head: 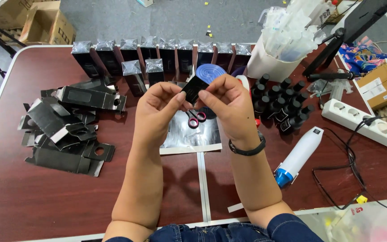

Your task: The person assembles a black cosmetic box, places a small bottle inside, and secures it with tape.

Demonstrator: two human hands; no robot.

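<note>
Above the dark red-brown wooden table (32,197), the left hand (157,112) and right hand (227,105) pinch a small black glossy bottle (195,88) between fingertips, both closed on it, held just over a silvery sheet (189,134). Small red-handled scissors (196,118) lie beneath. To the right rest a white and blue heat gun (297,154) and a cluster of black capped bottles (281,105); to the left, flat black cardboard box blanks (63,130). Farther back stands a row of upright black boxes (157,56), a white tub of clear tubes (283,45), then grey floor (157,18).
</note>
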